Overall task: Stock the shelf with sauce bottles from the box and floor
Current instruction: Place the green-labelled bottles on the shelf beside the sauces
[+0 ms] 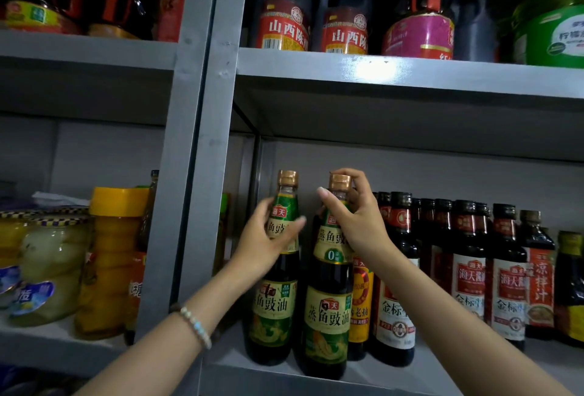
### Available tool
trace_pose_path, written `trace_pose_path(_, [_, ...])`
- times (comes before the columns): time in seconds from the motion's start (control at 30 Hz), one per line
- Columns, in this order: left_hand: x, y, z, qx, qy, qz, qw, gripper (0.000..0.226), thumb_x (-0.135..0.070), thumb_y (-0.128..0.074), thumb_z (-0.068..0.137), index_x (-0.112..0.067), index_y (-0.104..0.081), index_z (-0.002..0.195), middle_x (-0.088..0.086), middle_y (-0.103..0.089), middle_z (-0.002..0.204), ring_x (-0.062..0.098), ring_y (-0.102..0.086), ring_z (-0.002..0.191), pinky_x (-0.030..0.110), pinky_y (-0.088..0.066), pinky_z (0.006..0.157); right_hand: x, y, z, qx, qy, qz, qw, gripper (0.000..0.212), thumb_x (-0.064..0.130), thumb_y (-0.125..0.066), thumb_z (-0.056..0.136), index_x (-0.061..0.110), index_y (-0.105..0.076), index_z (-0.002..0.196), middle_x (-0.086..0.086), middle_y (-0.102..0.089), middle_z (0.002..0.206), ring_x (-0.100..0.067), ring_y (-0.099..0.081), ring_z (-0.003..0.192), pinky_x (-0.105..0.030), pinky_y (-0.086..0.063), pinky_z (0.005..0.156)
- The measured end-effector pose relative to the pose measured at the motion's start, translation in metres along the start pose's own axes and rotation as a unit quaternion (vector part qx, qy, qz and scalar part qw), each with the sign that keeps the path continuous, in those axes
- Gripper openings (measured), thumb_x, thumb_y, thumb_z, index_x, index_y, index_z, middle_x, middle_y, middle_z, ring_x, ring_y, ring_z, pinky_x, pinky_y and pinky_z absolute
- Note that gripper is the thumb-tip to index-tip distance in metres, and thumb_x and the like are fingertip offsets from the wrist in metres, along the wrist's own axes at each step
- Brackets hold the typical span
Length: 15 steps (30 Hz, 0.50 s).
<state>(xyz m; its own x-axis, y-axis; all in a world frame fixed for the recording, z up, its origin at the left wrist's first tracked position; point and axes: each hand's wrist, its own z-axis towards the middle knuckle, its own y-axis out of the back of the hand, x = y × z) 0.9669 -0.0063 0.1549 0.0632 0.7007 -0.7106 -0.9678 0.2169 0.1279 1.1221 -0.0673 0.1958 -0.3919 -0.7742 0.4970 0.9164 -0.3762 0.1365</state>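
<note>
Stock on shelf (458,367), right of grey post (202,174): nearer bottle (275,310), upright, left hand (268,237) curled round its shoulder; farther bottle (328,316), upright, right hand (357,218) clasping its neck.

Left arm: I have it bare, rising from the lower left toward the middle, forearm straight.
Left wrist: nearly in line with the forearm; a bead bracelet (196,326) sits below it.
Left hand (268,237): wrapped round the shoulder of the left bottle (275,301), thumb across the front, the other fingers (264,204) curling behind.
Right arm: bare, coming up from the lower right corner, slanting left.
Right wrist: bent a little upward.
Right hand (357,222): I hold it higher than the left, gripping the neck of the right bottle (328,316), thumb on the near left side, fingers arched by the cap.
Hands: near each other, apart.
</note>
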Motion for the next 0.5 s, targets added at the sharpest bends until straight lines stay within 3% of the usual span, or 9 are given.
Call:
trace_pose_path(0.07, [0.011, 0.002, -0.015, -0.009, -0.002, 0.03, 0.999, 0.077, -0.06, -0.07, 0.059, -0.038, -0.04, 0.126, -0.025, -0.054, 0.111, -0.009, -0.051, 0.101, 0.015, -0.044, 0.076, 0.0, -0.001, 0.0, -0.002, 0.001, -0.001, 1.0, 0.027, 0.031, -0.066, 0.083, 0.037, -0.05, 0.105, -0.015, -0.062, 0.099, -0.026, -0.065, 0.089, -0.028, -0.056, 0.072])
trace_pose_path(0.17, [0.02, 0.003, -0.024, -0.049, 0.007, 0.073, 0.996, 0.064, -0.059, -0.071, 0.063, -0.04, -0.046, 0.118, -0.027, -0.054, 0.104, -0.014, -0.047, 0.095, 0.01, -0.036, 0.067, 0.001, -0.001, 0.0, -0.006, 0.008, -0.004, 1.0, 0.028, 0.032, -0.066, 0.083, 0.037, -0.05, 0.105, -0.013, -0.062, 0.098, -0.024, -0.065, 0.088, -0.025, -0.055, 0.071])
trace_pose_path(0.33, [0.025, -0.001, -0.017, -0.06, 0.02, 0.023, 0.998, 0.038, -0.042, -0.073, 0.072, -0.043, -0.052, 0.104, -0.029, -0.058, 0.089, -0.023, -0.053, 0.08, 0.004, -0.041, 0.058, 0.0, 0.002, -0.002, -0.003, 0.003, 0.015, 1.0, 0.028, 0.029, -0.066, 0.083, 0.035, -0.051, 0.107, -0.017, -0.062, 0.097, -0.027, -0.067, 0.084, -0.036, -0.058, 0.071])
trace_pose_path(0.4, [0.03, -0.006, -0.01, -0.067, 0.038, 0.001, 0.997, 0.039, -0.037, -0.072, 0.076, -0.04, -0.05, 0.108, -0.03, -0.054, 0.091, -0.019, -0.05, 0.078, 0.006, -0.037, 0.064, 0.001, 0.002, -0.002, -0.003, 0.004, 0.014, 1.0, 0.028, 0.028, -0.066, 0.084, 0.035, -0.051, 0.107, -0.018, -0.062, 0.097, -0.026, -0.067, 0.084, -0.035, -0.058, 0.071])
trace_pose_path(0.5, [0.039, -0.012, 0.005, -0.059, 0.075, -0.023, 0.995, 0.051, -0.03, -0.069, 0.081, -0.029, -0.047, 0.127, -0.021, -0.05, 0.104, -0.003, -0.047, 0.098, 0.021, -0.038, 0.085, 0.0, 0.003, -0.001, -0.003, 0.002, 0.011, 1.0, 0.028, 0.026, -0.066, 0.085, 0.033, -0.051, 0.108, -0.017, -0.061, 0.097, -0.026, -0.066, 0.085, -0.034, -0.058, 0.07])
